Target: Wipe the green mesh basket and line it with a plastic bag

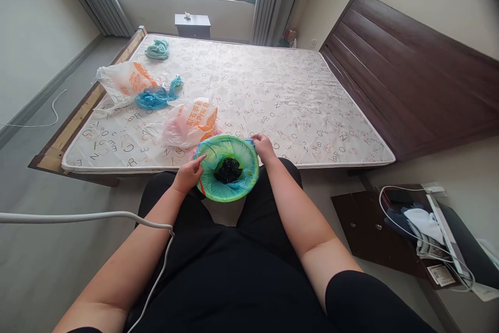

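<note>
A round green trash bin (226, 199) stands between my knees, its mouth facing up. A thin blue bin liner (208, 183) covers its inside wall and folds over the rim. Down in the bin lies a crumpled black plastic bag (228, 170). My left hand (189, 172) is closed at the left rim, its index finger laid against the liner; a red strip hangs just below it. On the far right side, my right hand (264, 147) pinches the liner's blue edge where it sticks out past the rim.
On the mattress (273, 99) ahead lie a white-and-orange plastic bag (191, 122), another such bag (127, 81), a crumpled blue bag (154, 98) and a teal cloth (158, 49). A white cable (97, 217) crosses my left forearm. A cluttered brown nightstand (370, 234) stands at right.
</note>
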{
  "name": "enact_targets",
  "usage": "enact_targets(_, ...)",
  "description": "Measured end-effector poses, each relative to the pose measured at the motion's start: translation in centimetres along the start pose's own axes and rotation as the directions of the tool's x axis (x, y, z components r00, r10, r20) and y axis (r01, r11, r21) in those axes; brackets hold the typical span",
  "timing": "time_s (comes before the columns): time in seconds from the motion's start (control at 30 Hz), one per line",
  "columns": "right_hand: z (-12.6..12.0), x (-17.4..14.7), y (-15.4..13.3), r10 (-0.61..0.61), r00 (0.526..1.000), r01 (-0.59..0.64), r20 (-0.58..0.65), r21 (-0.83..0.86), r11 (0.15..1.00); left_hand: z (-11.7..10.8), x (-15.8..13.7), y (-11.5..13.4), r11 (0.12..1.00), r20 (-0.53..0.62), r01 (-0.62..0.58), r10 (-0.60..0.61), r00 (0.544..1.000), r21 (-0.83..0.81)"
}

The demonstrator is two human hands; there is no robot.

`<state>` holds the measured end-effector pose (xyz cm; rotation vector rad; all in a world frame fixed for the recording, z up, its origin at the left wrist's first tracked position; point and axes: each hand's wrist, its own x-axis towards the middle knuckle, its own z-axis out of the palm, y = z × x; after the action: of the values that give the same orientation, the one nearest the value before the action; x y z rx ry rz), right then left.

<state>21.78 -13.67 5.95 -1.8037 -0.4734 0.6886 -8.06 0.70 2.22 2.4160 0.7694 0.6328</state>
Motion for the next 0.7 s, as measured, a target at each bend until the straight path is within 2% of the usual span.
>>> enact_targets(0.2,0.1,1.0,-0.5,0.128,0.985,-0.155,0.119,0.260,0.953,0.4,-0.2,0.1,0.998,-0.012,-0.059,0.059,0.998,0.001)
enact_targets(0.3,-0.1,1.0,-1.0,0.125,0.973,-0.189,0.195,0.352,0.917,0.3,-0.2,0.2,0.997,-0.010,-0.077,0.077,0.997,-0.001)
enact_targets(0.47,-0.4,0.4,-1.6,0.138,0.906,-0.322,0.400,0.441,0.838,0.1,-0.2,0.5,0.998,0.018,-0.059,0.058,0.998,0.015)
enact_targets(0.57,-0.3,0.2,-1.7,0.178,0.902,-0.354,0.394,0.434,0.829,0.0,-0.3,0.6,0.999,0.040,-0.042,0.041,0.998,0.021)
enact_targets(0.7,-0.1,0.0,-1.9,0.120,0.946,-0.228,0.301,0.355,0.907,0.1,-0.3,0.6,0.999,0.039,-0.033,0.032,0.999,0.012)
